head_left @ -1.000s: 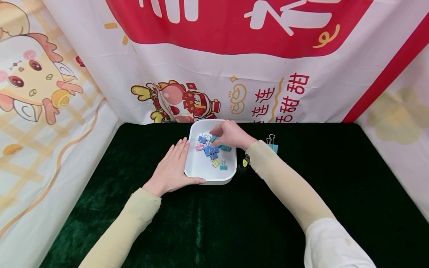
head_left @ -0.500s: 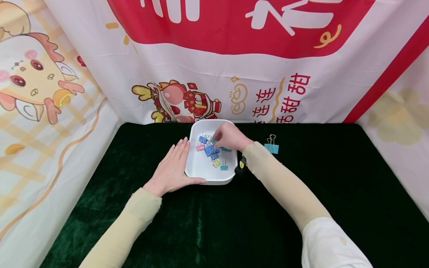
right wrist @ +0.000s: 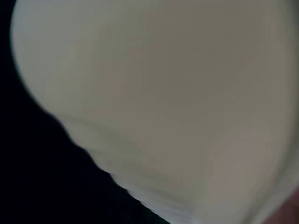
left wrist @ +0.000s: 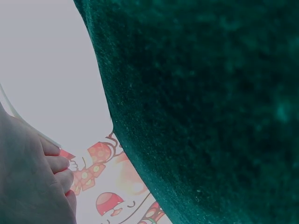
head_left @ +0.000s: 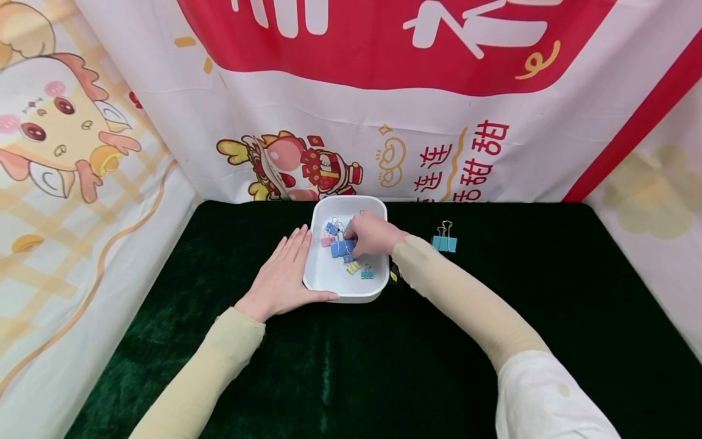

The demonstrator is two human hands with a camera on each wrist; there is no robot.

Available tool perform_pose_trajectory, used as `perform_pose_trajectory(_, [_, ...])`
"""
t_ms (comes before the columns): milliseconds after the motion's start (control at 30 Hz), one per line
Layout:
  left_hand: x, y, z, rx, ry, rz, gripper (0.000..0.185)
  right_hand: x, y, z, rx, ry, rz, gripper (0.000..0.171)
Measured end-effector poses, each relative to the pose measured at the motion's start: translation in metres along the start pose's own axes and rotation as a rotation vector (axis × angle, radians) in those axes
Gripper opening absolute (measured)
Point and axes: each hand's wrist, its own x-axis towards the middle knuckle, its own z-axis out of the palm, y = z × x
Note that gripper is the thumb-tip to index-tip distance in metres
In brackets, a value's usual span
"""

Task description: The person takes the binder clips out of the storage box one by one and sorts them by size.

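In the head view, a white plastic tray (head_left: 345, 284) holds several small binder clips. My left hand (head_left: 278, 271) lies flat along its left side, fingers straight, thumb over the near left corner. In the left wrist view, the fingers of the left hand (left wrist: 58, 170) rest against the white wall. My right hand (head_left: 374, 233) reaches into the tray from the right, fingers bent down among the clips. Its fingertips are right at a blue binder clip (head_left: 342, 248); I cannot tell whether they pinch it. Nearby lie a pink clip (head_left: 327, 241), a yellow clip (head_left: 353, 267) and a teal clip (head_left: 367, 272).
A larger light-blue binder clip (head_left: 445, 243) stands on the dark green velvet cloth (head_left: 323, 366) right of the tray. A printed fabric curtain (head_left: 329, 97) hangs behind the table. A pale sleeve (right wrist: 154, 93) fills most of the right wrist view.
My right hand has dipped lower into the tray, its fingers drawing closer together. The blue clip has shifted slightly left and toward me. My left hand stays against the tray.
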Motion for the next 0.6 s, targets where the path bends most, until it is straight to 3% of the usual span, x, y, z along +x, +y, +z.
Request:
perform_pose_trajectory(200, [0.0005,0.0003,-0.0003,0.008,-0.004,-0.002,0.132,0.0024,0.0017,0.0032,-0.034,0.005,-0.02,0.042])
perform_pose_trajectory(600, [-0.0005,0.0015,-0.0012,0.012,-0.014,-0.009,0.132,0.0017,0.0049,0.0061,0.043,0.009,-0.014,0.039])
